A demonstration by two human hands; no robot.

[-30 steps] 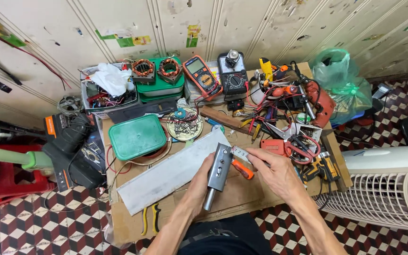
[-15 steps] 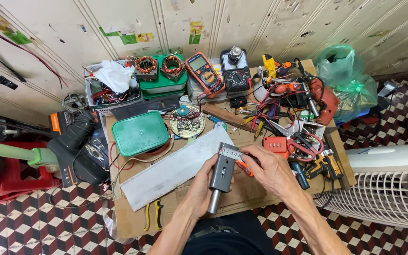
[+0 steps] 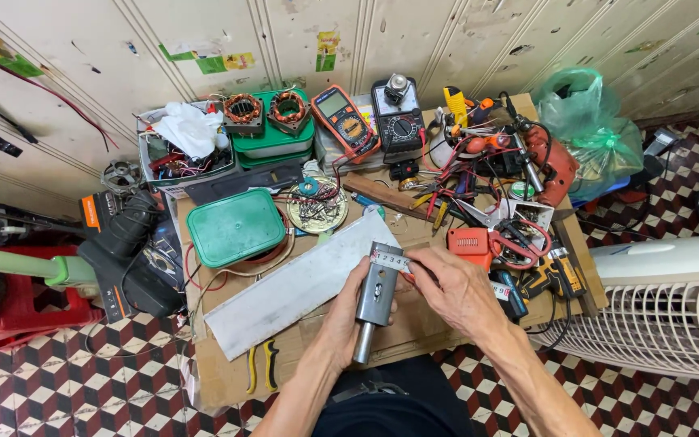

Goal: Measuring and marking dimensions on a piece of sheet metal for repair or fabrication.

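Bright, even light falls from above; shadows under the hands are soft and short; the metal plate (image 3: 301, 283) shows mild glare; the centre is sharp; the wide lens bends the wall (image 3: 446, 32) and floor (image 3: 58, 380) at the edges.

The metal cylinder (image 3: 376, 293) is standing more upright in the left hand (image 3: 341, 311) than a second ago; the right hand (image 3: 456, 290) is now pressing the tape measure (image 3: 390, 260) flat across its top end.
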